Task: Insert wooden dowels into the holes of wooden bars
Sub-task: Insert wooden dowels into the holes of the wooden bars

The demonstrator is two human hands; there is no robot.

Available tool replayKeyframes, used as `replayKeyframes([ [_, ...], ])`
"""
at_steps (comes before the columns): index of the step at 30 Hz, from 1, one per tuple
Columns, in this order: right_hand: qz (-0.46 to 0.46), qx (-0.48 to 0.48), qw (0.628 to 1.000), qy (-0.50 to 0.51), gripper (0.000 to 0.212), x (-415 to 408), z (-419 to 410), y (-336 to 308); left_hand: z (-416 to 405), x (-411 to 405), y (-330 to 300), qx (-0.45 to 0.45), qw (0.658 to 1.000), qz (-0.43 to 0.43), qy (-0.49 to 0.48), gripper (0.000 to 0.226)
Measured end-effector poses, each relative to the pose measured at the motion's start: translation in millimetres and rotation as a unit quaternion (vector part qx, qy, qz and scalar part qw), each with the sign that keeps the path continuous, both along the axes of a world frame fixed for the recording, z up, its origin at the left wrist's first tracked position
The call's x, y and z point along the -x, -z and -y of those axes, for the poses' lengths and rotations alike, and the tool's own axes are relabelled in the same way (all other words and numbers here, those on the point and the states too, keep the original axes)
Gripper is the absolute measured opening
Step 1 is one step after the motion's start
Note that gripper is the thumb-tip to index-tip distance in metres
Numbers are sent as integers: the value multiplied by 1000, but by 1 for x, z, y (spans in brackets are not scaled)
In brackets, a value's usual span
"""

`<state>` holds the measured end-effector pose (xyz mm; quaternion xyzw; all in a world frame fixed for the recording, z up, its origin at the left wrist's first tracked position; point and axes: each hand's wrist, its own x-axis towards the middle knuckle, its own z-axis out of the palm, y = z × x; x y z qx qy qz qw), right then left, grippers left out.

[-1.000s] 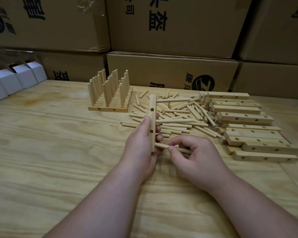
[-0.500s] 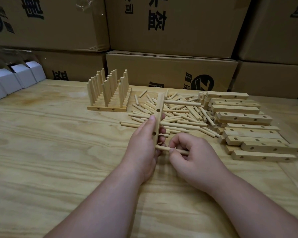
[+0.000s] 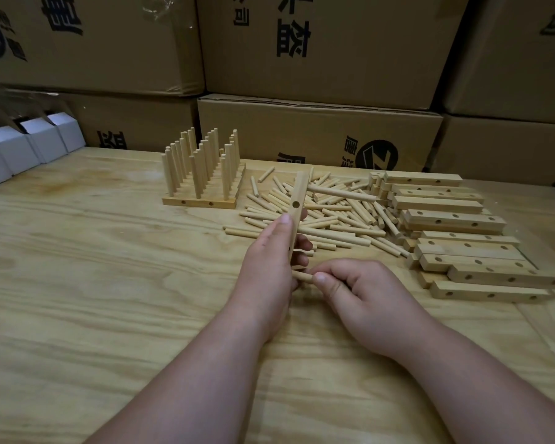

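Note:
My left hand [image 3: 266,267] grips a wooden bar [image 3: 297,205] that stands nearly upright above the table, its holes facing right. A dowel [image 3: 302,276] lies sideways at the bar's lowest hole, and my right hand [image 3: 362,293] pinches its right part between thumb and fingers. Most of that dowel is hidden inside my right hand. Behind the hands lies a heap of loose dowels [image 3: 327,213]. A stack of empty drilled bars [image 3: 455,238] lies at the right.
Several finished bars with upright dowels [image 3: 202,174] stand side by side at the back centre. Cardboard boxes [image 3: 318,133] wall off the far edge of the wooden table [image 3: 93,283]. White cartons [image 3: 23,149] sit at the far left.
The bar has tilted a little to the right. My right hand has moved left towards the bar, so less of the dowel shows between the two hands.

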<state>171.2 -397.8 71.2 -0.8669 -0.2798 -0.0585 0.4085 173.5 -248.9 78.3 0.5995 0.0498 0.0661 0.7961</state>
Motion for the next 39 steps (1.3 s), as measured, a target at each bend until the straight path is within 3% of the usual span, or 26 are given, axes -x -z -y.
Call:
replayKeyframes([
  [5,7,-32,999,16,14,-1,-4,2,0,1,-1,9,1000,-6,2,34],
  [7,2,-49,999,23,3,-1,-6,3,-1,1,-3,54,998,-29,-2,33],
  [9,15,-60,997,43,15,-1,-6,4,-3,-1,-4,116,992,-52,-10,32],
  [13,50,-62,995,60,9,-5,-4,3,-7,-4,-5,177,982,-69,-11,33],
  [28,28,-81,995,42,17,-2,-2,-3,0,-7,1,102,995,-19,-9,26],
  [35,9,-88,995,35,25,0,-1,-5,0,-7,2,112,994,0,2,27],
  [39,-56,-175,980,80,13,-6,-3,0,0,-6,3,122,992,-14,-8,28],
])
